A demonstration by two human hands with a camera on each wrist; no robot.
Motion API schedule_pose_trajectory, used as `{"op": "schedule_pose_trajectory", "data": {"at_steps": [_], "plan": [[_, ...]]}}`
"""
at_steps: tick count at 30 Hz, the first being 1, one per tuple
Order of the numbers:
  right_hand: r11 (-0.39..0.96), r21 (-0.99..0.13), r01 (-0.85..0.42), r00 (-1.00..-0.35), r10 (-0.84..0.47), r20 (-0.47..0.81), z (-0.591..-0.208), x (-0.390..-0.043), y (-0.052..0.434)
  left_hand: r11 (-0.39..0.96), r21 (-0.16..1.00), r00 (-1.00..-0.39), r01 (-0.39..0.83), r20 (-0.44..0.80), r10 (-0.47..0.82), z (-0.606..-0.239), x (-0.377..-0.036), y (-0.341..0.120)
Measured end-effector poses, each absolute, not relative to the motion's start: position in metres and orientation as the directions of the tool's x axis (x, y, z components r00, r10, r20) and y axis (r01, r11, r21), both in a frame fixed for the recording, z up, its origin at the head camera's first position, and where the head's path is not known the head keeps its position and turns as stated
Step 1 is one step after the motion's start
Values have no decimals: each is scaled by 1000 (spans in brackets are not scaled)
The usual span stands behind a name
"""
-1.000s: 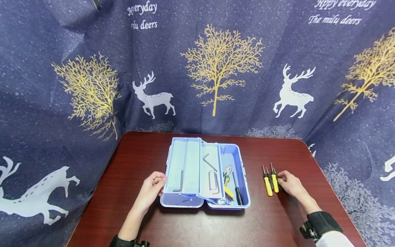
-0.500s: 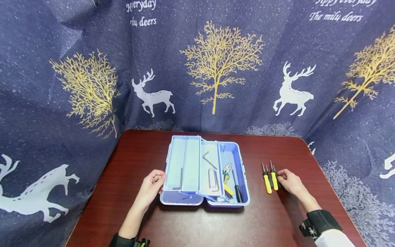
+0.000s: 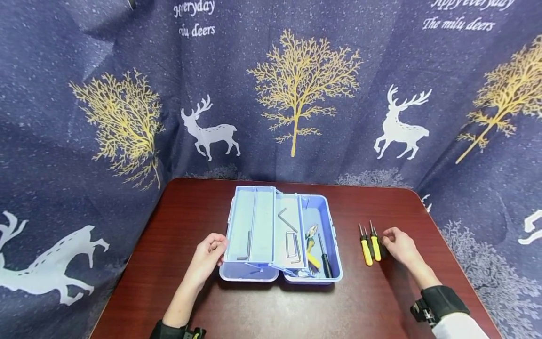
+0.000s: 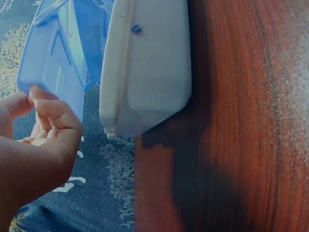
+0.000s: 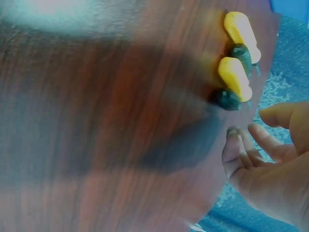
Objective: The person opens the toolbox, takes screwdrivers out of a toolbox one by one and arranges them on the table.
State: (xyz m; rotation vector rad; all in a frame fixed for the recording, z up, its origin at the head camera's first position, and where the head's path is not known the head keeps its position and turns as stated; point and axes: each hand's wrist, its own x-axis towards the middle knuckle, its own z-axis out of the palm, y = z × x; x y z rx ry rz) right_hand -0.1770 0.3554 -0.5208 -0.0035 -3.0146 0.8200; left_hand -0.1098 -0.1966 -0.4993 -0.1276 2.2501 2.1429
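A light blue cantilever toolbox [image 3: 334,235] stands opened out on the table. My left hand [image 3: 209,254] pinches the left edge of its upper tray [image 3: 264,221] near the front corner; in the left wrist view, thumb and forefinger [image 4: 41,94] meet at that tray's corner. Several screwdrivers with yellow and black handles [image 3: 366,254] lie side by side to the right of the box. Just right of them is my right hand [image 3: 400,245], holding nothing, with fingers loosely bent and the thumb apart. Its fingertips are a short way from the nearest black handle [image 5: 226,99] in the right wrist view.
Hex keys lie in the trays, one hex key [image 3: 249,247] in the upper and several in the lower tray. Pliers [image 3: 311,242] and a black-handled screwdriver [image 3: 325,259] lie in the box's deep bottom. A patterned curtain [image 3: 271,117] hangs behind the dark red table [image 3: 296,310].
My right hand has drawn slightly to the right, away from the screwdrivers. The left hand stays at the tray edge, and the toolbox has not moved.
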Motion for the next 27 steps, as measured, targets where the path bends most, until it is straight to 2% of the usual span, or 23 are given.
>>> {"op": "schedule_pose_trajectory", "data": {"at_steps": [7,18,22,27], "plan": [[844,-535,-38,-999,-26,31,-504,-177,331,25,997,-997,-77,-77,-30,-502,-111,-194],[805,-524,-278,-960,-223,167,-468,-188,259,29,997,-997,-72,-72,-15,-502,-114,-193],[753,-521,-402,-915,-317,248,-465,-190,226,46,995,-996,-85,-84,-21,-502,-112,-196],[648,-477,-594,-805,-489,337,-455,-191,181,44,994,-995,-97,-95,-27,-500,-111,-198]]}}
